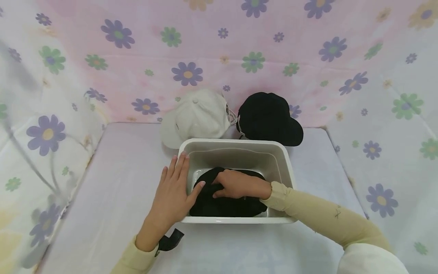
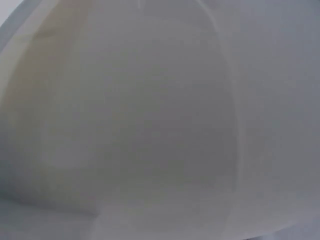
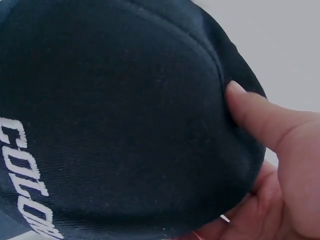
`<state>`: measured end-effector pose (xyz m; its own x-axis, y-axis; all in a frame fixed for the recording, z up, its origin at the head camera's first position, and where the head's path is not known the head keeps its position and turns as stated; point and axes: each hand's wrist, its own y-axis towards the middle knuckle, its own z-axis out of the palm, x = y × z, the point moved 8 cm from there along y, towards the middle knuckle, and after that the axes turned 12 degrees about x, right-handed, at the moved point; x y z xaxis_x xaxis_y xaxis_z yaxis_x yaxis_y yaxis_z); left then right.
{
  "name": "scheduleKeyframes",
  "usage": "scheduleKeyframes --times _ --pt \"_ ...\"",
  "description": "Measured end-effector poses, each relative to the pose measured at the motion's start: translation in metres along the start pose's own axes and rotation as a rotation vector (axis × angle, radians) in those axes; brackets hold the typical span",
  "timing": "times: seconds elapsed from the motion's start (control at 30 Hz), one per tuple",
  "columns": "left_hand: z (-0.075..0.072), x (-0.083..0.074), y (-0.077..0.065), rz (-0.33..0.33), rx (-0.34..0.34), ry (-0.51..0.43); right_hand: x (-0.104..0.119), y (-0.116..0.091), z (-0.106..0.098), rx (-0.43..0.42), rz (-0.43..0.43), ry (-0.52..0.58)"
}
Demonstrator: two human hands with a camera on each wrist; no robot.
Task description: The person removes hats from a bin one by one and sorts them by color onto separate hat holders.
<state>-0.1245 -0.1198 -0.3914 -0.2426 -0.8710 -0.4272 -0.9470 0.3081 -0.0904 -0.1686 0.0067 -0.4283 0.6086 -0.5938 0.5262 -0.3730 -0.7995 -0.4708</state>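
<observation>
A white plastic basin (image 1: 236, 141) stands on the table with a black cap (image 1: 219, 207) lying inside it. My right hand (image 1: 236, 184) reaches into the basin and grips this cap. In the right wrist view the thumb (image 3: 255, 112) presses on the top of the black cap (image 3: 125, 110), while the other fingers curl beneath its edge. White embroidered letters (image 3: 27, 175) run along the cap's left part there. My left hand (image 1: 172, 194) rests over the basin's left rim, fingers straight and thumb spread inward. Only blurred pale surfaces fill the left wrist view.
Behind the basin sit a white cap (image 1: 202, 114) at the left and another black cap (image 1: 268, 118) at the right. They stand against a flowered pink cloth (image 1: 205, 49). Similar cloth hangs at both sides of the white-covered table (image 1: 119, 171).
</observation>
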Motion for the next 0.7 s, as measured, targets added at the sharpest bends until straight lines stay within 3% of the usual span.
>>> scheduleKeyframes --times 0.23,0.47,0.7 --pt "0.001 0.002 0.000 -0.010 0.009 -0.035 0.002 -0.008 -0.008 -0.052 -0.025 0.003" --pt "0.000 0.001 0.001 -0.017 0.004 -0.008 -0.007 -0.019 -0.016 -0.090 -0.023 0.049" --pt "0.001 0.003 0.003 -0.021 0.020 -0.021 -0.010 -0.037 -0.027 -0.120 -0.115 0.098"
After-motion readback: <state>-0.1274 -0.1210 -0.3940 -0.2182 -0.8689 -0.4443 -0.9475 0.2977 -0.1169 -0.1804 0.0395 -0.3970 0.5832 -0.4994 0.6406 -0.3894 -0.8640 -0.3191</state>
